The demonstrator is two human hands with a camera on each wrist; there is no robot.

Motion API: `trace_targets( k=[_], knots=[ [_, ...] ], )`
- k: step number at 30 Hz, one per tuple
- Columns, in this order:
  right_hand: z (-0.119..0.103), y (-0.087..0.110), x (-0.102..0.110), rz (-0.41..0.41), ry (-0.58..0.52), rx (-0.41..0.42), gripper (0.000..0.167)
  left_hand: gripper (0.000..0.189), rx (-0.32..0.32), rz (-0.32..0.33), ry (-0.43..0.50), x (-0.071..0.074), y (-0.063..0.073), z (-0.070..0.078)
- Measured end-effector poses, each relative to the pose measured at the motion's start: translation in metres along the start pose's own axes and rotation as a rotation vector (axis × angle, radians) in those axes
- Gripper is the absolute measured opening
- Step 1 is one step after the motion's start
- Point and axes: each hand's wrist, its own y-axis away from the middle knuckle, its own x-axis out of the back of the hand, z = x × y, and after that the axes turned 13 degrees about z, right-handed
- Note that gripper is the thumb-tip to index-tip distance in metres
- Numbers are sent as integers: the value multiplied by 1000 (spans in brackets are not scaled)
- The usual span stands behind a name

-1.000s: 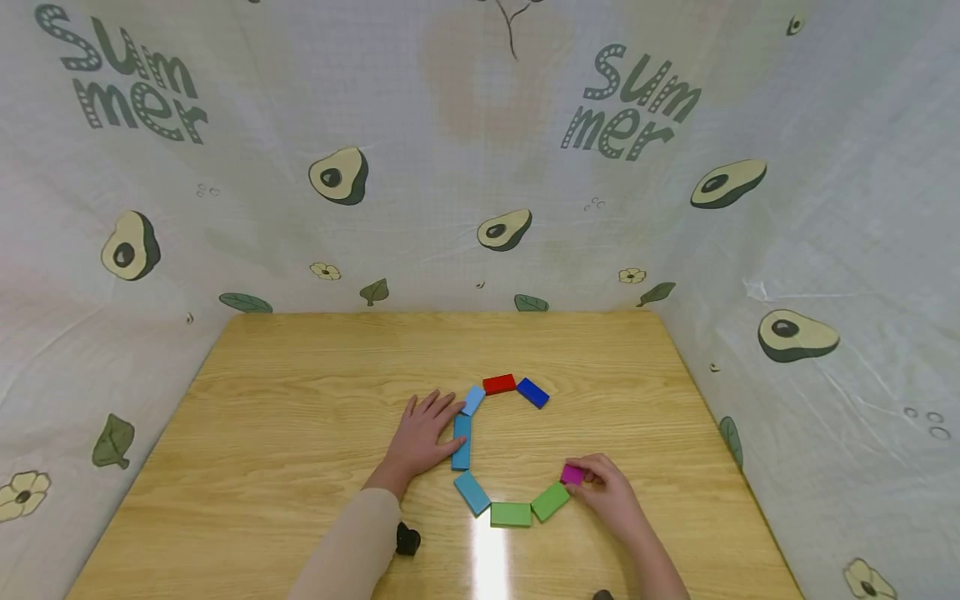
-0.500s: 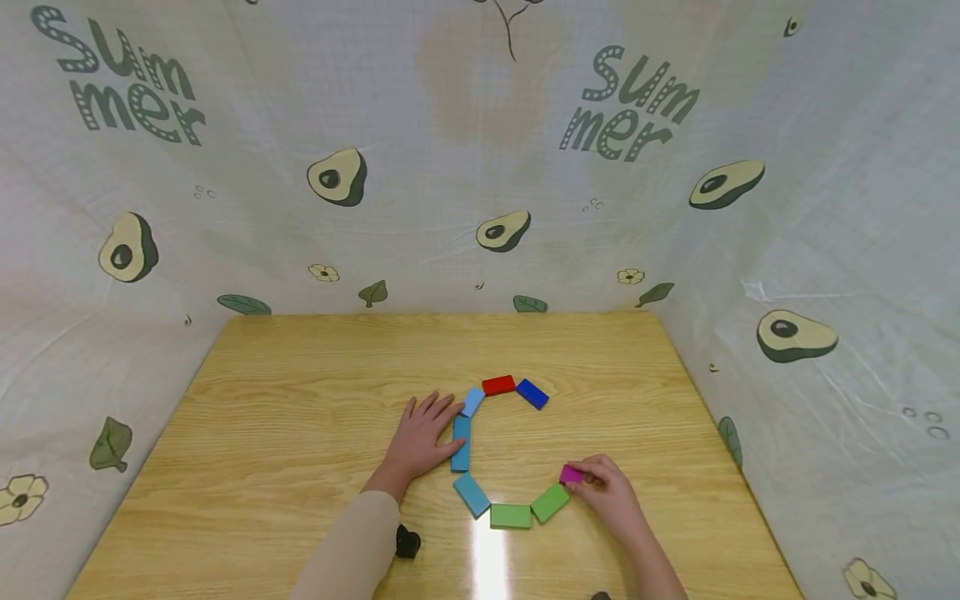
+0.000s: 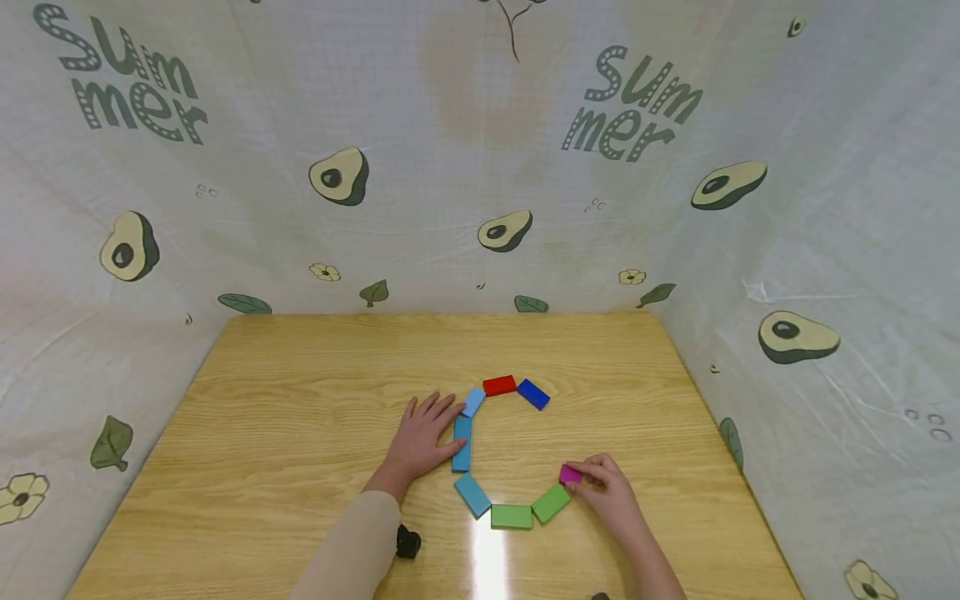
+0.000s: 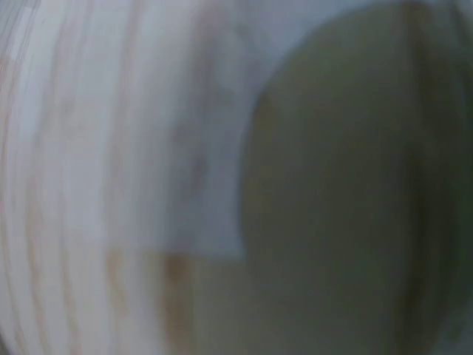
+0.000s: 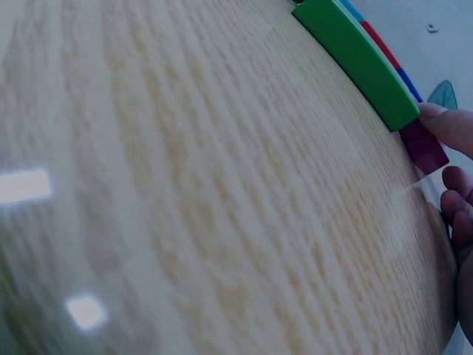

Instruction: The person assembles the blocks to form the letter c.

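My left hand (image 3: 417,440) lies with fingers spread beside the arc's left side. Its fingertips reach a small light blue block (image 3: 475,400), and its thumb lies over a longer blue block (image 3: 461,457). At the arc's lower right end, my right hand (image 3: 609,492) pinches a magenta block (image 3: 570,474) between thumb and fingers. That block meets the corner of a green block (image 3: 551,503); in the right wrist view, the magenta block (image 5: 423,146) sits right at the green block's end. The left wrist view is blurred and shows no hand.
A second green block (image 3: 512,517) and a blue block (image 3: 472,495) continue the arc leftward. A red block (image 3: 499,386) and a dark blue block (image 3: 533,394) form its top end. The arc opens to the right on a wooden table (image 3: 315,367). Printed cloth (image 3: 420,108) hangs around the table.
The magenta block shifts very slightly left in the right hand's pinch, against the green block. The left hand stays where it was.
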Motion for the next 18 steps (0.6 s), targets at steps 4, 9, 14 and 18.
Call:
trace_targets(
  k=[4,9,14,18],
  knots=[
    [-1,0,0,0,5,8,32,67,1,0,2,1,0,0],
    [-3,0,-1,-9,18,7,32,66,-9,23,9,1,0,1],
    [-2,0,-1,-19,28,15,32,66,-8,19,8,0,0,1],
    [-1,0,-1,-25,23,24,32,67,1,3,2,0,0,1]
  ],
)
